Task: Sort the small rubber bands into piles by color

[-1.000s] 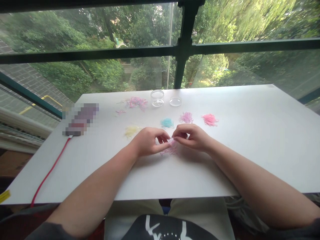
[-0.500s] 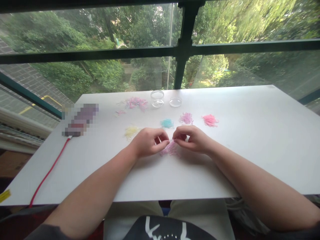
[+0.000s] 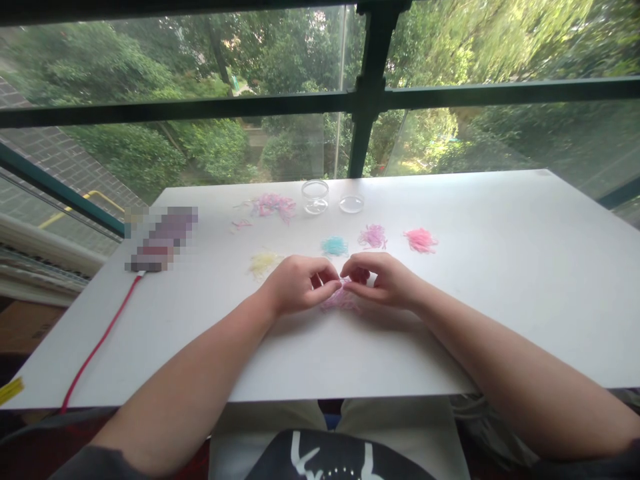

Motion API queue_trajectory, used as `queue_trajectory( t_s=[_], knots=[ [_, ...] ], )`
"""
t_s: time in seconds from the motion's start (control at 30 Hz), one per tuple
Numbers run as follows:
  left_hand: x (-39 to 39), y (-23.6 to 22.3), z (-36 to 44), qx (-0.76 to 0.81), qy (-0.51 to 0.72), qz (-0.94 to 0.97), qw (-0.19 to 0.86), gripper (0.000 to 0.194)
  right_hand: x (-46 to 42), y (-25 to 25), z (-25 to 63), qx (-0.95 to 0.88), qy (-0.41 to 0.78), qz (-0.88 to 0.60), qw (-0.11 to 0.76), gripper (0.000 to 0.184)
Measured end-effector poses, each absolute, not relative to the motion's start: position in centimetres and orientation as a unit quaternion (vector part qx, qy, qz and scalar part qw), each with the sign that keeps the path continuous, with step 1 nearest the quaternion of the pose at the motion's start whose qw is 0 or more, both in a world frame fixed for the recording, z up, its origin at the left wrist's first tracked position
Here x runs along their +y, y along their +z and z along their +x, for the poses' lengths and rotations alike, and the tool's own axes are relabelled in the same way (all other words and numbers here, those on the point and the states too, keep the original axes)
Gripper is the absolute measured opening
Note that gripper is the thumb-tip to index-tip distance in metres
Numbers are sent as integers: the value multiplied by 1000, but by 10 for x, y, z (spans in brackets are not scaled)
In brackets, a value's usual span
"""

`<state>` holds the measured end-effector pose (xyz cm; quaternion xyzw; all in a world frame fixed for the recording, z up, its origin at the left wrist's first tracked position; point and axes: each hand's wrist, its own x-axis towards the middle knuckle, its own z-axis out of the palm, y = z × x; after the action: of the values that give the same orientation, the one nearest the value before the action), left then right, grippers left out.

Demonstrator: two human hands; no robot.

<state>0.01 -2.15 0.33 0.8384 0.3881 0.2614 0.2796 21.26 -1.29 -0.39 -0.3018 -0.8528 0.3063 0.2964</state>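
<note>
Both hands meet above a lilac-pink pile of small, thin rubber bands [image 3: 340,301] at the middle of the table. My left hand [image 3: 303,283] pinches with thumb and forefinger, apparently on a single thin band; the band itself is barely visible. Close against it, my right hand [image 3: 383,281] has its thumb and forefinger slightly apart, with the other fingers curled in. Just beyond the hands lie a turquoise pile [image 3: 335,247], a purple pile [image 3: 373,236] and a pink pile [image 3: 421,241]. A pale yellow pile [image 3: 263,264] is beside my left hand.
A mixed pink and lilac heap [image 3: 273,207] lies at the back left, near a clear round jar [image 3: 315,197] and its clear lid [image 3: 351,204]. A blurred-out device [image 3: 163,240] with a red cable [image 3: 100,340] is at the table's left side. Windows stand behind the table.
My right thumb and forefinger have parted a little and moved slightly left, closer to the left fingertips. The thin strand between the hands no longer shows. My left hand is still.
</note>
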Motion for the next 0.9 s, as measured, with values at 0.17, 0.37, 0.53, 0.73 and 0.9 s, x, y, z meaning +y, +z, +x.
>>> queue_trajectory(
  t_s=[0.17, 0.37, 0.53, 0.73, 0.9],
  knots=[
    [-21, 3, 0, 382, 261, 844, 272, 11, -11, -3, 213, -859, 291, -297, 297, 5],
    [-20, 3, 0, 371, 264, 849, 268, 10, -11, -1, 214, -866, 279, -296, 291, 8],
    [-20, 3, 0, 363, 264, 853, 266, 9, -11, 0, 215, -870, 264, -293, 295, 10],
    [-20, 2, -1, 359, 261, 856, 266, 9, -10, 1, 216, -871, 261, -294, 294, 11],
    [-19, 2, 0, 358, 253, 857, 270, 9, -10, 1, 216, -876, 261, -286, 286, 11]
  ],
)
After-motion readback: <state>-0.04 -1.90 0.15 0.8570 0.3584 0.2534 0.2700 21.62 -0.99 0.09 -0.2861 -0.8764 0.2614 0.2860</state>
